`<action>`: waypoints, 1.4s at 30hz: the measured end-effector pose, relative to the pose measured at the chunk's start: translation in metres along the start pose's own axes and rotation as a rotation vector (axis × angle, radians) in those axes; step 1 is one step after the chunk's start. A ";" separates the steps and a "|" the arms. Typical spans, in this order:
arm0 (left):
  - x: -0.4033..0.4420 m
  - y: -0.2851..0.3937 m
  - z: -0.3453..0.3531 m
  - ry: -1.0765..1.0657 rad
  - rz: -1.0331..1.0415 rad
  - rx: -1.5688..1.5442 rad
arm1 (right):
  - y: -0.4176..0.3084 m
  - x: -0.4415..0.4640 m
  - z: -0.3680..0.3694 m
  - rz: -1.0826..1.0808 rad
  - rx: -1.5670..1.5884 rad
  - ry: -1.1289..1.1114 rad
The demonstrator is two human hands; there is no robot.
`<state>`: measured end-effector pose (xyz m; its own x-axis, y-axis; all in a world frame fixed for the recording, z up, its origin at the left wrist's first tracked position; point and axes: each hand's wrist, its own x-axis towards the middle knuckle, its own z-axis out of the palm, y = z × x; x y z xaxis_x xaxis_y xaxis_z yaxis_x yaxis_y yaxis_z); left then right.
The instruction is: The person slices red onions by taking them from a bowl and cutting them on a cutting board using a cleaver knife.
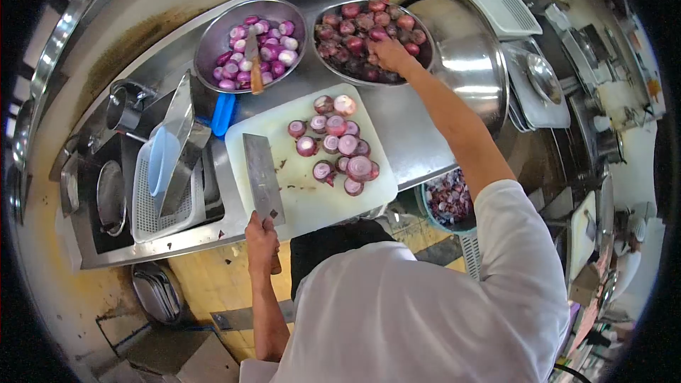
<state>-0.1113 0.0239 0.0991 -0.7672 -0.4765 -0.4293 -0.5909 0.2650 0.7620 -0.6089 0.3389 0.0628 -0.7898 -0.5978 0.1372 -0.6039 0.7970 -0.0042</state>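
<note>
My left hand (263,235) is closed round the handle of a cleaver (262,177), whose broad blade lies over the left side of a white cutting board (245,131). Several halved red onions (347,145), many with the cut face up, cover the board's right half. My right hand (389,55) reaches into a metal bowl (319,60) of unpeeled red onions (351,44). Its fingertips are among the onions, partly hidden, so their grip is unclear. To the left, a second metal bowl (206,64) holds peeled onions (284,57), with a wooden-handled knife (256,74) resting on top.
A large steel pot (472,64) stands right of the onion bowl. Below the counter is a bin (425,202) with onion skins. A white basket (145,220) and a blue-handled tool (223,115) are at left. A white tray (500,7) stands at the back right.
</note>
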 end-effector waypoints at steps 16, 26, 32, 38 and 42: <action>0.008 -0.012 -0.002 -0.033 -0.035 -0.107 | 0.039 -0.387 -0.154 0.802 0.338 -0.397; 0.016 0.003 -0.002 0.002 -0.010 -0.046 | -0.040 -0.105 -0.121 0.207 0.642 0.211; 0.005 0.003 0.002 0.086 0.071 0.098 | -0.046 0.037 0.000 0.213 0.332 0.295; -0.011 -0.013 -0.007 0.027 0.067 0.059 | -0.021 0.059 0.045 0.240 0.556 0.168; -0.024 -0.008 -0.019 0.045 0.028 -0.032 | -0.059 0.037 -0.006 0.540 1.407 0.172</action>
<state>-0.0835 0.0171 0.1122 -0.7707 -0.5069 -0.3862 -0.5608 0.2518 0.7887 -0.6016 0.2705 0.0743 -0.9817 -0.1730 -0.0800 0.0592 0.1226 -0.9907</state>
